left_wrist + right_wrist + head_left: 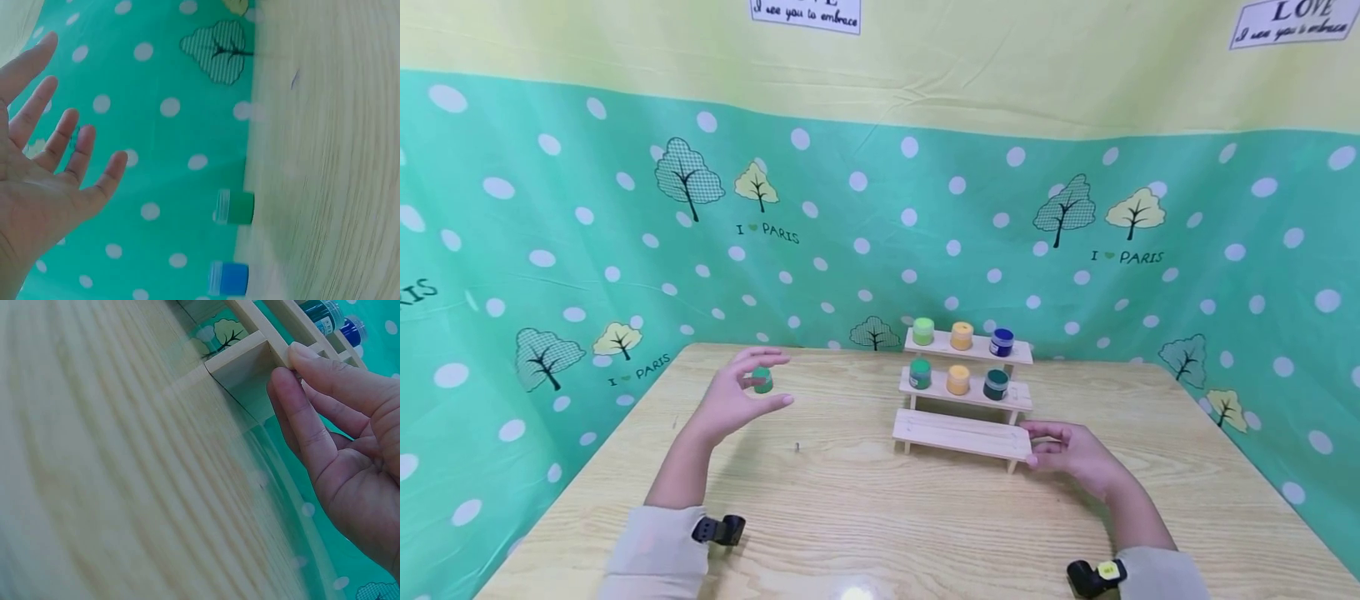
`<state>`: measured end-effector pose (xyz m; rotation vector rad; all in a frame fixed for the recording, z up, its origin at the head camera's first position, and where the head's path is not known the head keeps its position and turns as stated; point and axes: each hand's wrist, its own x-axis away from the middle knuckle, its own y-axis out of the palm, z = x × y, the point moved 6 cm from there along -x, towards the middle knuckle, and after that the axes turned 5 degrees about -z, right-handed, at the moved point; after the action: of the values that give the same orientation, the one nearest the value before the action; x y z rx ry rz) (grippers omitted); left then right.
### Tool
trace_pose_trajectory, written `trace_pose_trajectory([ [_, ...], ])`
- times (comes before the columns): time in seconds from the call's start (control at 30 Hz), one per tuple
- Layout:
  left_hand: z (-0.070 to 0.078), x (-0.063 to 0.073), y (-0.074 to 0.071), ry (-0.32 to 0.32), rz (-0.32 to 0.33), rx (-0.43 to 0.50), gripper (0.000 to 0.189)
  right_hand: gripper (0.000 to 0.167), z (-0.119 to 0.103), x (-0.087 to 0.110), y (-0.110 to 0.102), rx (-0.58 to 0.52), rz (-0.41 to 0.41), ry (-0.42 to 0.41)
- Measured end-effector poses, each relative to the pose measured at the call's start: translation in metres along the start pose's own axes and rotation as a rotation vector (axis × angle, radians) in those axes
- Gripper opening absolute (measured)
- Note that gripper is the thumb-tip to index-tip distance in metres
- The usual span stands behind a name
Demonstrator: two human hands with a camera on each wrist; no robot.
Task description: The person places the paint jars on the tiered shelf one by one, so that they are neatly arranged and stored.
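My left hand [733,400] is raised over the left side of the table, fingers spread and holding nothing. Just beyond its fingers stands a green paint jar [762,381]. The left wrist view shows that green jar beside a blue jar [230,279], which the hand hides in the head view. On the right, my right hand [1078,457] pinches the right end of the lowest step of a three-step wooden stand [962,435] between thumb and fingers. The upper two steps carry several jars, among them a light green jar [922,332] and a dark green jar [996,384]; the lowest step is bare.
A light wooden table [850,517] spans the front. Behind it and at both sides hangs a green dotted cloth [880,217] with printed trees. One small grey bit [797,447] lies on the tabletop, between the left hand and the stand.
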<state>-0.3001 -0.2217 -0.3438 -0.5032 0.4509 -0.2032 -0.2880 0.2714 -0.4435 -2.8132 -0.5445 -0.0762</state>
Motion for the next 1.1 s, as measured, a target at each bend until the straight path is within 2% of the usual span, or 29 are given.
trace_pose_trajectory([
  [0.3,-0.016,0.009,-0.027,-0.020,0.057,-0.028,0.058,0.071,-0.007,-0.001,0.001,-0.011,-0.017,-0.020],
  [0.67,-0.045,0.021,-0.044,-0.195,0.102,-0.024,0.062,0.071,-0.001,0.001,0.002,-0.007,-0.010,-0.004],
  [0.87,-0.056,0.026,-0.050,-0.235,0.118,-0.032,0.061,0.072,-0.001,0.002,0.001,-0.006,-0.006,0.004],
  [1.1,-0.069,0.031,-0.055,-0.288,0.115,-0.041,0.069,0.072,-0.003,0.001,0.001,0.011,0.005,0.013],
])
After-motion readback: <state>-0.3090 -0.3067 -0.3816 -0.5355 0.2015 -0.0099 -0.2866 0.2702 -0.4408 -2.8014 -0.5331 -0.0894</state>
